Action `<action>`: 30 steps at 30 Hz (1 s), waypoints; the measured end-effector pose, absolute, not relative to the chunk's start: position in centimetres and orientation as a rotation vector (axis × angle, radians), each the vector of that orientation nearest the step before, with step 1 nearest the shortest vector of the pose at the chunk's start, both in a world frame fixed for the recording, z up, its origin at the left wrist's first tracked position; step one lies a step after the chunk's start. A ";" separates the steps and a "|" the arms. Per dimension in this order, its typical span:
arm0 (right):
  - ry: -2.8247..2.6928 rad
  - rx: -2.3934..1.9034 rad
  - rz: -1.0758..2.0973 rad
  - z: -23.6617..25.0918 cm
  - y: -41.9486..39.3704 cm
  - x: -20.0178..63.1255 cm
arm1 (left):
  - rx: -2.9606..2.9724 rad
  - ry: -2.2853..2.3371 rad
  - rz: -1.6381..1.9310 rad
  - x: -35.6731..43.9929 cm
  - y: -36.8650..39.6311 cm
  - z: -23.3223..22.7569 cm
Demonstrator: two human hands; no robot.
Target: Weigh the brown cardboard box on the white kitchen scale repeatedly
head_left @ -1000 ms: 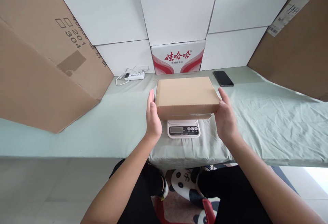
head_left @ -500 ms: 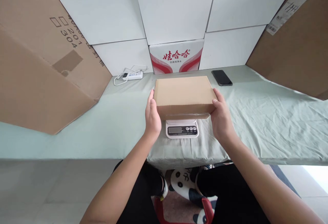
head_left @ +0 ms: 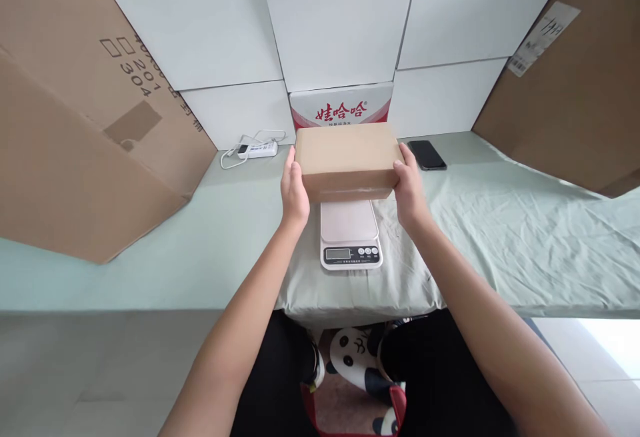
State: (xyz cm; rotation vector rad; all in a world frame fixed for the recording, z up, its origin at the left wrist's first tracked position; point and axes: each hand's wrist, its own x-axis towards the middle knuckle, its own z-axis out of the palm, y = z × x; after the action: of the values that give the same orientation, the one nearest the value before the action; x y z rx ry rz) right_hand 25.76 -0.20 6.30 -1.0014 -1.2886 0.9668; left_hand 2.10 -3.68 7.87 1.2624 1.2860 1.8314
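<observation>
A closed brown cardboard box [head_left: 350, 150] is held level between my two hands. My left hand [head_left: 294, 190] presses against its left end, and my right hand [head_left: 410, 187] grips its right end with the thumb on the front edge. Below and nearer to me, a white digital scale [head_left: 350, 227] rests on the cloth, its display and buttons facing me. The box hides the scale's far end; the bare front part of its weighing plate shows.
A black phone [head_left: 427, 155] lies to the right behind my right hand. At the back left is a white power strip [head_left: 257, 150] with a cable. White boxes [head_left: 340, 30] wall off the back, with large cardboard panels [head_left: 100, 137] at both sides.
Both hands have carried the cardboard box away from me and slightly left. More of the scale's plate shows now, and the box covers part of the printed carton behind.
</observation>
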 end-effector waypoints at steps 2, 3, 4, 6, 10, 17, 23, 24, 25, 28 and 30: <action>-1.299 -0.994 0.961 6.8 1.4 25.4 | 1.266 1.272 1.842 1.7 -2.0 8.0; -1.301 -0.993 0.958 7.0 2.2 25.2 | 1.269 1.268 1.842 1.6 -1.3 7.9; -1.300 -0.990 0.956 7.0 2.9 25.0 | 1.273 1.263 1.841 1.4 -0.7 7.7; -1.299 -0.977 0.962 6.9 4.1 24.6 | 1.268 1.260 1.844 1.1 0.4 7.0; -1.284 -1.001 1.007 6.2 5.5 24.0 | 1.223 1.274 1.823 0.8 1.8 5.0; -1.251 -1.061 1.073 4.0 6.3 24.3 | 1.231 1.299 1.701 0.2 3.5 2.7; -1.219 -1.069 1.086 2.6 6.8 24.4 | 1.246 1.312 1.681 0.2 4.1 2.0; -1.216 -1.075 1.091 2.5 6.9 24.4 | 1.240 1.313 1.678 0.3 4.1 2.0; -1.209 -1.080 1.096 2.4 6.9 24.4 | 1.234 1.313 1.674 0.3 4.2 1.9; -1.177 -1.087 1.109 2.3 6.9 24.4 | 1.213 1.308 1.655 0.2 4.2 2.0; -1.166 -1.084 1.117 2.3 6.8 24.5 | 1.198 1.305 1.648 0.1 4.2 2.0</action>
State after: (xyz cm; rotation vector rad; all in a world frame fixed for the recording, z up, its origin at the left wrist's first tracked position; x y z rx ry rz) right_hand 24.48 6.85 2.34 -1.0840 -1.1660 1.1174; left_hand 0.09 4.20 2.01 1.1980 1.3051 1.6476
